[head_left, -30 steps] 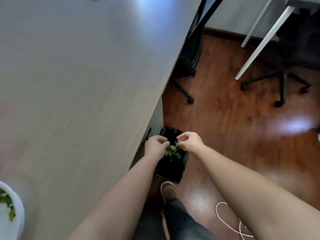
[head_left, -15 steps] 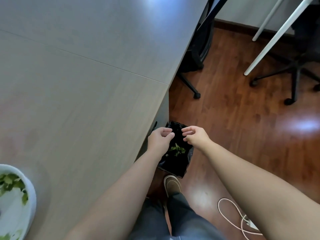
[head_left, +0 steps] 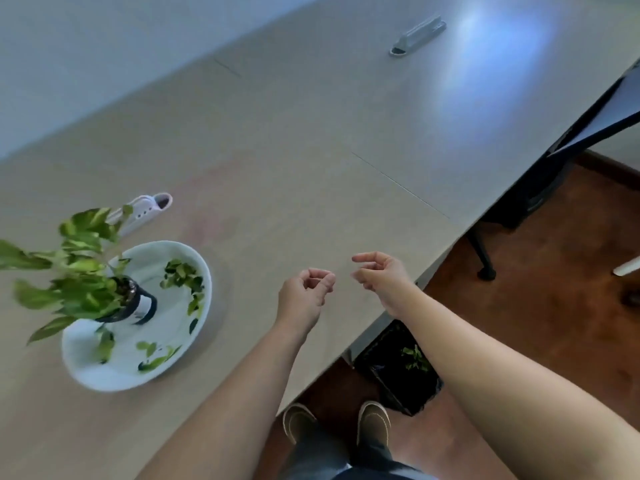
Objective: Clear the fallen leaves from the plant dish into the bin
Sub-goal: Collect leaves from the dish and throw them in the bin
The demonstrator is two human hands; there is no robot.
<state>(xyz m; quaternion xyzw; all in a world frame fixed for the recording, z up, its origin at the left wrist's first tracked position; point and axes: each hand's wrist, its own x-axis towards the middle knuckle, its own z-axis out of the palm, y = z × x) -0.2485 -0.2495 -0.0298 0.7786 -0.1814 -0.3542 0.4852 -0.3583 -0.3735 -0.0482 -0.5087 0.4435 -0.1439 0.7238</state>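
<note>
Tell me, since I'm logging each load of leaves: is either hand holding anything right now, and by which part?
Nothing is held. The left hand and right hand hang loosely curled and empty above the table.

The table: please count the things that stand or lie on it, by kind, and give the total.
White dish: 1
Potted plant, standing in the dish: 1
White shoe-shaped thing: 1
Grey flat thing, too blurred to name: 1
Total: 4
</note>
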